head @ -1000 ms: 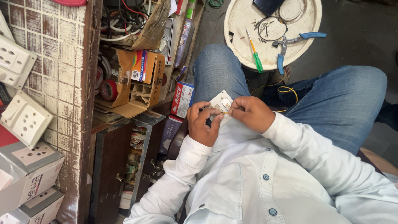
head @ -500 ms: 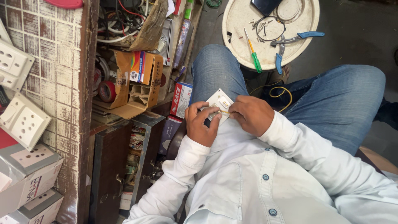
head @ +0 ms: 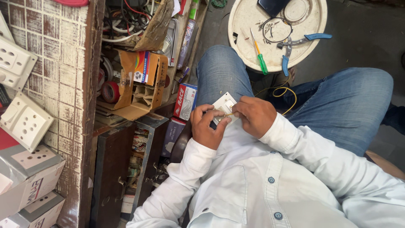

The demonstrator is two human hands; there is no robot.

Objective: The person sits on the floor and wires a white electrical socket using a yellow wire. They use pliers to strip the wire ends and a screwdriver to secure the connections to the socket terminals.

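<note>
A person in a white shirt and blue jeans sits looking down at their lap. Both hands meet over the knees around a small white switch plate (head: 225, 105). The left hand (head: 207, 128) has its grip curled shut around the plate's lower left edge. The right hand (head: 254, 116) has its grip pinching a thin brass-coloured piece (head: 228, 115) against the plate's face; what that piece is cannot be told.

Beyond the knees, a round cream tray (head: 242, 25) lies on the floor. On it are a green-handled screwdriver (head: 259, 59), blue-handled pliers (head: 295, 44), a loop of dark wire (head: 276, 29) and a round lid (head: 296, 10). A yellow wire (head: 283, 95) trails from under the tray across the right thigh.

To the left, shelves (head: 139, 122) crowd close against the left knee, packed with an open cardboard box (head: 141, 84), a roll of red tape (head: 110, 91), tangled cables (head: 126, 19) and a red and white carton (head: 185, 101). At the far left edge, white socket plates (head: 25, 122) lie on boxes (head: 29, 177).
</note>
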